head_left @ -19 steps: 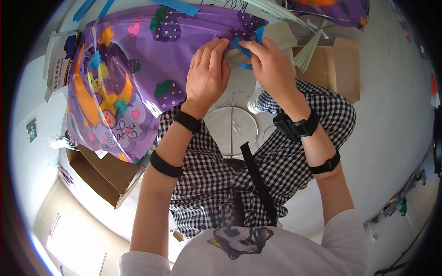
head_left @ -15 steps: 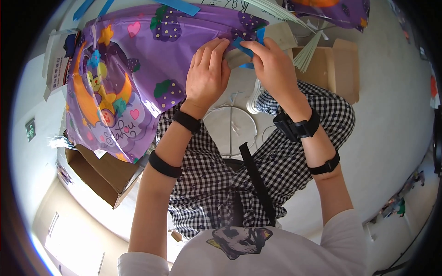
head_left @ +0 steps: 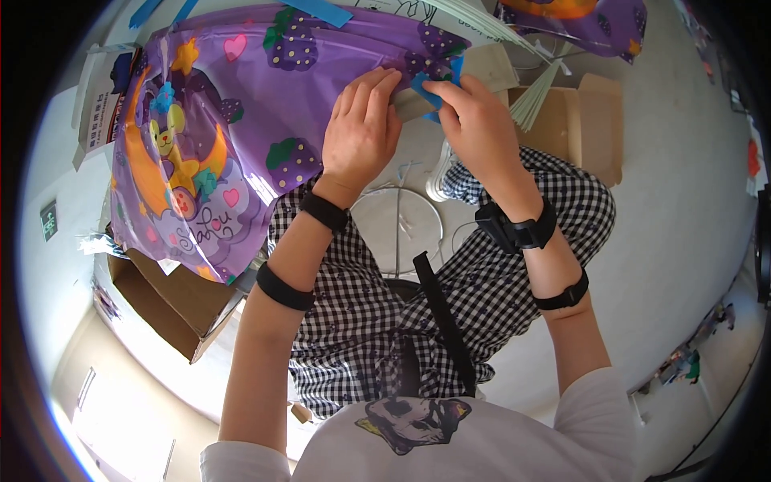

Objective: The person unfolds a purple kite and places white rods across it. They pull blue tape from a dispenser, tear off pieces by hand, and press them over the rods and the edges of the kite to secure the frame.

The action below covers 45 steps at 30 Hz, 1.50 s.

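A shiny purple plastic bag (head_left: 257, 104), printed with spotted berries, hearts and a cartoon bear on a moon, spreads across the upper left and over my left knee. My left hand (head_left: 363, 128) lies at its near right edge, fingers bent together over the film. Just right of it, my right hand (head_left: 475, 119) pinches a short blue tape strip (head_left: 426, 90) between thumb and forefinger at the bag's narrow end. More blue shows behind that hand's fingers. The fingertips of my left hand are partly hidden against the film.
Open cardboard boxes stand at the right (head_left: 598, 128) and lower left (head_left: 173, 301). Thin pale sticks (head_left: 534, 100) fan out beyond my right hand. Blue strips (head_left: 320, 11) lie along the far edge. Another purple bag (head_left: 582, 24) is at the far right. A round hoop (head_left: 440, 217) lies between my legs.
My right hand has shifted slightly nearer, and the pinched blue strip has tilted a little with it. My left hand stays in place on the purple bag.
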Motion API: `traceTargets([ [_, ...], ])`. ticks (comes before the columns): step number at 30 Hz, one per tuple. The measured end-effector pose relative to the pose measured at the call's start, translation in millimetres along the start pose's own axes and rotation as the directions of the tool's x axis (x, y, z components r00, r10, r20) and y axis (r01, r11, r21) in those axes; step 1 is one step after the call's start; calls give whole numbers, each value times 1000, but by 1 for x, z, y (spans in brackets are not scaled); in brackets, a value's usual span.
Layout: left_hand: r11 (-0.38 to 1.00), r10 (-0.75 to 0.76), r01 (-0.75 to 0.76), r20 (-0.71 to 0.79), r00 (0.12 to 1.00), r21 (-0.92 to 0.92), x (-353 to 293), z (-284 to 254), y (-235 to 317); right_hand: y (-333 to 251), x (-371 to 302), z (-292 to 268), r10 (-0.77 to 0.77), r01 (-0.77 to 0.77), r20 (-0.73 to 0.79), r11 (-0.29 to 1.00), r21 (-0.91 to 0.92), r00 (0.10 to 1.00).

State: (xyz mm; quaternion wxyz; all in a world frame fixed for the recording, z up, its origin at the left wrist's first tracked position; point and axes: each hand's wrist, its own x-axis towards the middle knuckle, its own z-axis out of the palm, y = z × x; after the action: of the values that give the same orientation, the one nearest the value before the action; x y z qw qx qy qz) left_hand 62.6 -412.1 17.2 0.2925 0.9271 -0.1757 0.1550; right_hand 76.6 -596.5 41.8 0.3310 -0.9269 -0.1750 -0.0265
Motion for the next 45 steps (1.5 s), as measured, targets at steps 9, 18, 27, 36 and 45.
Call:
traceTargets([
  [9,1000,0,0,0,1000,-16,1,-1,1,2,1,-2,-28,28,5,999,-19,1000],
  [18,1000,6,-6,-3,1000,-31,1,-2,3,4,3,-5,-66,67,11,997,-49,998],
  [27,999,4,-4,-6,1000,-33,1,0,2,-8,-3,10,30,-27,-52,999,44,998],
  [36,1000,-6,6,2,1000,-25,2,0,4,-4,2,3,30,-30,-3,999,-14,1000],
  [45,998,8,-12,57,998,64,0,0,3,-4,2,4,25,-25,26,1000,7,999],
])
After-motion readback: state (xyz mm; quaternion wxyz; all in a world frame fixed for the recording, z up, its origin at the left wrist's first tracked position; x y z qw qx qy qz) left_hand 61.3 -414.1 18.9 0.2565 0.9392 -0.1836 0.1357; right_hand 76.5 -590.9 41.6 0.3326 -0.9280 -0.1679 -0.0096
